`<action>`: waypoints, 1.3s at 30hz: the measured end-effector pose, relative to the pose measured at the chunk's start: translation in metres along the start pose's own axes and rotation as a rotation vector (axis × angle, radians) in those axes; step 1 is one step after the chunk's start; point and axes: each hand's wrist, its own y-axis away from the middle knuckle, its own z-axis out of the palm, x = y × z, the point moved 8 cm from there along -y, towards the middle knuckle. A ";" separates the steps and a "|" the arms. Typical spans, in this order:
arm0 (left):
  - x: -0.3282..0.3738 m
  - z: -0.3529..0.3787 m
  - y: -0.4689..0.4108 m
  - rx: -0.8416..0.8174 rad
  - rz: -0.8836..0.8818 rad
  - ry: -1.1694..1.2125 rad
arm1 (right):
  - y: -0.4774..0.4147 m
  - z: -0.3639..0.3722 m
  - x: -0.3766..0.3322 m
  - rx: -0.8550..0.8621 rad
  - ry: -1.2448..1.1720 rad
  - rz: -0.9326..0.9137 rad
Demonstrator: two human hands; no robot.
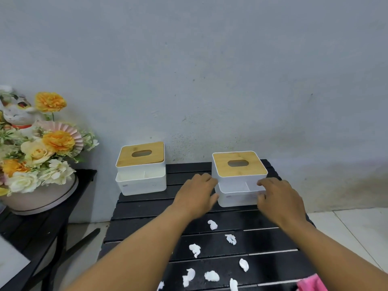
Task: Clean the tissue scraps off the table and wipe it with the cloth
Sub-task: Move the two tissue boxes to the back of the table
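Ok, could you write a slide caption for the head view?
The left hand and right hand flank the right tissue box on a black table strewn with tissue scraps.

Your table (142, 208) is black and slatted, dotted with white tissue scraps (212, 276) — beside a pink cloth (311, 283) and white boxes (141, 185) with tan wooden lids (140, 153)

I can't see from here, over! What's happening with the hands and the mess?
Left hand, right hand flanking right tissue box, touching it. Tissue scraps scattered on table. Pink cloth lies unheld, near right edge. Left tissue box also at back.
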 end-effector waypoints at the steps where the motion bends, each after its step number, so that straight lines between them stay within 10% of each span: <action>1: 0.007 0.003 -0.004 -0.006 0.022 -0.021 | 0.000 0.004 0.004 -0.025 0.000 0.002; 39: -0.106 -0.008 -0.005 0.056 -0.216 -0.377 | -0.053 0.064 -0.139 -0.062 -0.113 -0.316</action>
